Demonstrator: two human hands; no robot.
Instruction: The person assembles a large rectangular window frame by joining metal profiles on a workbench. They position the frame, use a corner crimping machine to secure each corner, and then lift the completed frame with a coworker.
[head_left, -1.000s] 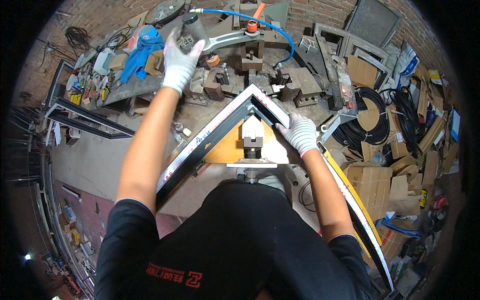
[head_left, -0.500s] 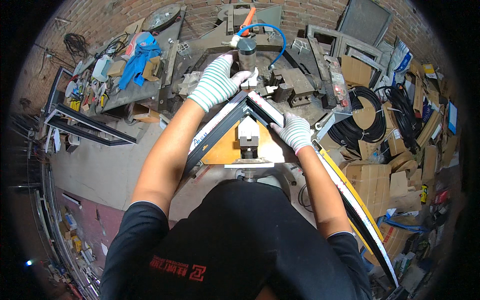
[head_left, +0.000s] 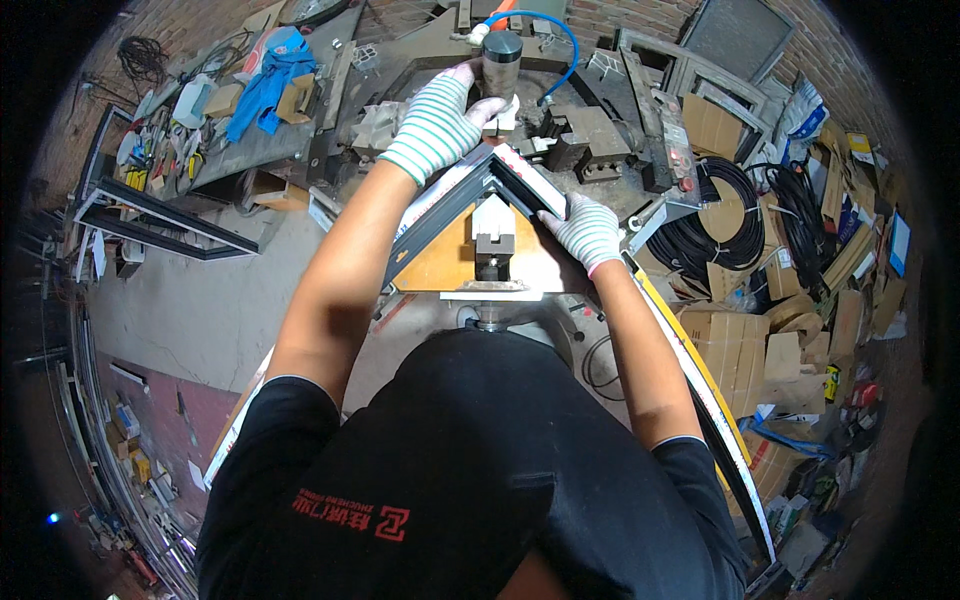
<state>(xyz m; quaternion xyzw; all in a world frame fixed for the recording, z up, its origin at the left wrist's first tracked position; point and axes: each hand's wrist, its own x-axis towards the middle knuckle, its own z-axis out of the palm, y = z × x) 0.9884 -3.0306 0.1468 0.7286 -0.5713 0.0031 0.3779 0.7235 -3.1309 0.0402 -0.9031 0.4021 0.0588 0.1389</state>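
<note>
Two dark profile bars with white protective film meet in a corner [head_left: 494, 168] of a frame, point away from me, on a machine with an orange-yellow plate [head_left: 436, 258]. My left hand [head_left: 436, 125], in a green-striped white glove, is curled round an upright metal cylinder [head_left: 500, 75] behind the corner; its fingertips are partly hidden. My right hand [head_left: 585, 232], gloved alike, grips the right-hand bar, thumb on its inner side. Inside the corner sits a metal clamp block [head_left: 494, 245] with a white pointed piece [head_left: 493, 215].
A blue hose [head_left: 572, 40] arches behind the cylinder. Metal blocks [head_left: 600, 145] lie on the machine bed. At the left, tools and a blue cloth [head_left: 268, 90] cover a bench beside another dark frame [head_left: 165, 215]. Black coils [head_left: 705, 225] and cardboard [head_left: 735, 345] crowd the right.
The view has shifted slightly, so the machine and frame corner appear higher. Both hands keep their places, the left at the cylinder and the right on the bar.
</note>
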